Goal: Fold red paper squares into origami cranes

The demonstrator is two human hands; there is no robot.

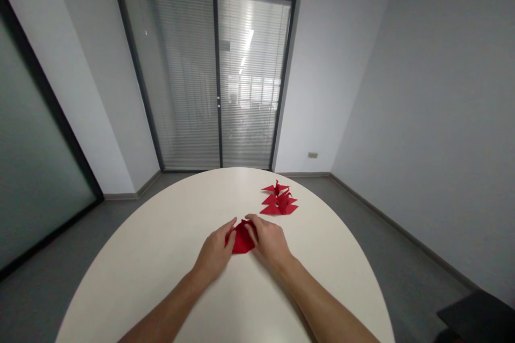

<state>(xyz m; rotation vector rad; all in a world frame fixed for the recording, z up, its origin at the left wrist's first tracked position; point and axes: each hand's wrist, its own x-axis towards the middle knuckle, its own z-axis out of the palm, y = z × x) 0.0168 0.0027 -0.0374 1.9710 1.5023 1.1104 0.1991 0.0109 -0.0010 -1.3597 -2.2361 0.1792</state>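
Observation:
A piece of folded red paper (242, 241) lies between my hands on the table. My left hand (214, 252) holds its left edge, the thumb over the front and the fingers behind. On the opposite side my right hand (273, 240) grips the right edge, with its fingers curled over the top. Parts of the paper are covered by my fingers, so its full folded shape is hidden. Just beyond my right hand stand red origami cranes (282, 208), close together in a row with wings spread.
The round white table (153, 257) has its far edge near a glass door with blinds (181, 80). A dark flat object (480, 313), perhaps part of a chair, is on the floor side at lower right. Grey walls (442, 118) stand around.

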